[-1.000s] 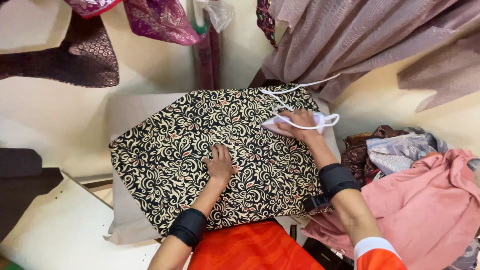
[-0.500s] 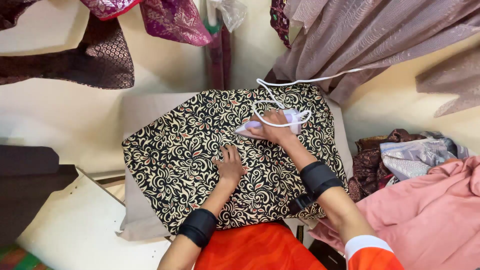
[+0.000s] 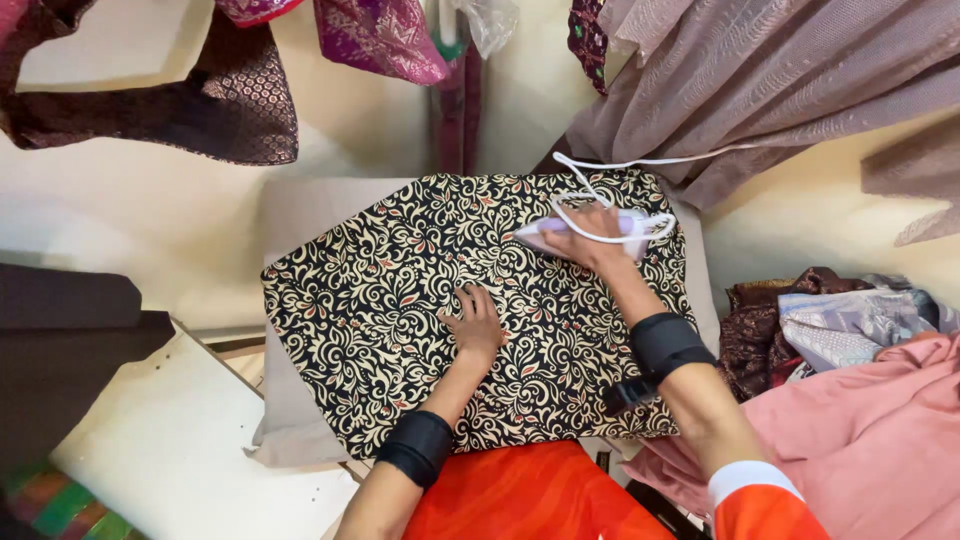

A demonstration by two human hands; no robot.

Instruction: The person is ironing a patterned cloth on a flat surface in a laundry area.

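Right hand [image 3: 590, 235] grips a pale iron [image 3: 585, 232] over black patterned cloth [image 3: 400, 300]; left hand [image 3: 475, 325], fingers spread, should hold fabric taut ahead of each pass.

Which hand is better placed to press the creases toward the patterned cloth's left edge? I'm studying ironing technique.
Probably the right hand: its grip is already around the white clothes iron on the black-and-cream scroll-patterned cloth. The left hand lies flat, steadying it.
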